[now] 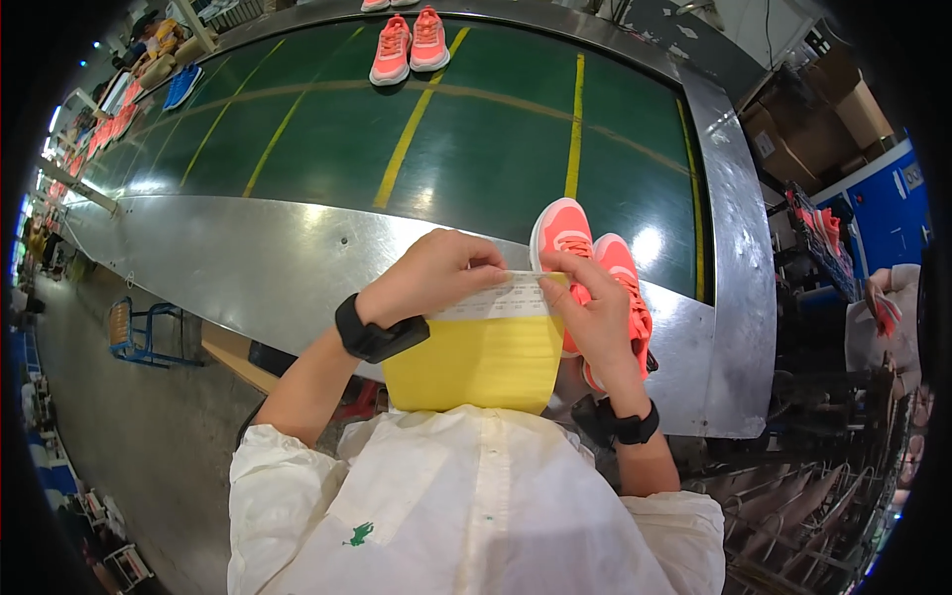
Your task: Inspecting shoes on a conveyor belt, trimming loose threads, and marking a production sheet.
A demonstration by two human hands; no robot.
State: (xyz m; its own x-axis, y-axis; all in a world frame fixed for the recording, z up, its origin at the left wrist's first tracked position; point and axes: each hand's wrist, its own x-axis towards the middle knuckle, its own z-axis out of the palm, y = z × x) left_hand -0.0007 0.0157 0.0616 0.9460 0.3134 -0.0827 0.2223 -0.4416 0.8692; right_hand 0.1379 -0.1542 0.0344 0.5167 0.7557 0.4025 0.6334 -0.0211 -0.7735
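A yellow backing sheet with a white strip of small printed labels along its top hangs in front of my chest. My left hand pinches the sheet's upper edge from the left, thumb and fingers together. At the upper right corner my right hand grips the sheet between thumb and fingers. Whether a single label is lifted between the fingertips is too small to tell. Just beyond and beside my right hand, a pair of coral sneakers with white soles rests on the metal ledge, partly covered by that hand.
A green conveyor belt with yellow cross lines runs behind a metal ledge. Another coral pair stands on its far side; blue shoes sit farther left. A blue-framed stool is at left, a rack at lower right.
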